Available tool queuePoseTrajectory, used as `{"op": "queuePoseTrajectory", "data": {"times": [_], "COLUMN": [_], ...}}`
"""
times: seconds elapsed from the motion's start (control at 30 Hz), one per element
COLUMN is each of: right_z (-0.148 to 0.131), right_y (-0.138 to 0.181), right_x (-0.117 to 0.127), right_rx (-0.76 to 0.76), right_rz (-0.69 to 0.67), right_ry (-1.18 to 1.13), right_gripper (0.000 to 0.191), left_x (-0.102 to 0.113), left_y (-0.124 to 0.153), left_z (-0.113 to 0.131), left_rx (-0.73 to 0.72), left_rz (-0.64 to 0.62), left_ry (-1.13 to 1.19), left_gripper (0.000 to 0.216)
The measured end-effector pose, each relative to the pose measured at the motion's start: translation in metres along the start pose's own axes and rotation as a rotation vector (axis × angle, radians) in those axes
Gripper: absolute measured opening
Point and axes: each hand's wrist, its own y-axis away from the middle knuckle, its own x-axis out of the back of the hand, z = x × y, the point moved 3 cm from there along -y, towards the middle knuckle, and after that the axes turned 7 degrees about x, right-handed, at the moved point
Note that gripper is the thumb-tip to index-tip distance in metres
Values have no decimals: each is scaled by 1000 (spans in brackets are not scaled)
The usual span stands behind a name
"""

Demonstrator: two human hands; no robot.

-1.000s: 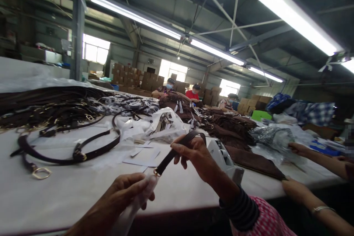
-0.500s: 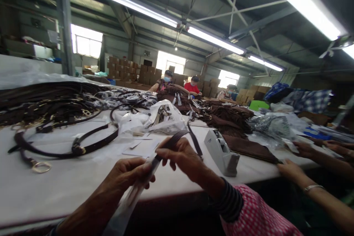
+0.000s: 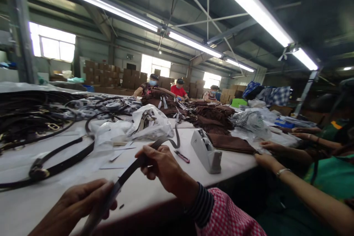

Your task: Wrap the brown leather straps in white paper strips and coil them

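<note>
A dark brown strap (image 3: 128, 173) runs between my two hands above the front edge of the table. My left hand (image 3: 79, 201), low in view, is closed around the strap's lower part, where a thin clear plastic sleeve (image 3: 95, 215) seems to cover it. Higher up, my right hand (image 3: 162, 167) pinches the strap between thumb and fingers. Beyond that hand the strap's far part curves over the white table (image 3: 166, 201). A small pink-handled cutter (image 3: 182, 156) lies just past my right hand.
A grey tape dispenser (image 3: 206, 151) stands to the right, beside folded brown cloth pieces (image 3: 231, 143). Dark straps with buckles (image 3: 62, 158) spread over the left side. A plastic bag (image 3: 152, 121) holds small parts. At right, a co-worker's hands (image 3: 267, 158) work at the edge.
My hands have moved apart along the strap, the left one down and leftward. More dark strap shows between them. The camera has turned right, bringing the cutter and a co-worker's green clothing into view.
</note>
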Motion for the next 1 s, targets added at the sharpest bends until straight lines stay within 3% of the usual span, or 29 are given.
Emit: {"op": "queuePoseTrajectory", "data": {"times": [0.1, 0.2, 0.27, 0.37, 0.43, 0.5, 0.57, 0.67, 0.73, 0.87, 0.93, 1.0], "right_z": [-2, 9, 19, 30, 31, 29, 29, 38, 46, 50, 45, 39], "right_y": [-1, -1, -4, -13, -17, -17, -12, -6, -12, -38, -46, -45], "right_x": [-31, -46, -40, -20, -15, -22, -38, -53, -44, -12, -12, -24], "right_rx": [74, 25, -59, -175, -169, -63, 37, -4, -101, -172, -120, -43], "right_rz": [-145, -297, -250, 41, 126, 59, -101, -289, -209, 176, 152, -4], "right_ry": [194, 219, 80, -125, -125, -16, 124, 147, 17, -126, -64, 60], "right_gripper": [39, 48, 57, 59, 59, 55, 50, 52, 56, 51, 46, 46], "left_x": [-3, -5, -4, -3, 0, 2, 3, 2, -1, -4, -4, -4], "left_y": [1, 6, 11, 17, 18, 18, 16, 15, 14, 14, 10, 4], "left_z": [27, 35, 28, 7, -1, 3, 15, 32, 34, 23, 21, 27], "left_rx": [-47, -54, -61, -40, -14, -10, -30, -81, -81, -26, -18, -30], "left_rz": [34, 82, 113, 118, 125, 148, 162, 153, 122, 92, 104, 102], "left_ry": [49, 121, 153, 133, 118, 126, 153, 194, 203, 231, 271, 313], "left_gripper": [63, 59, 58, 59, 58, 56, 53, 50, 51, 52, 50, 47]}}
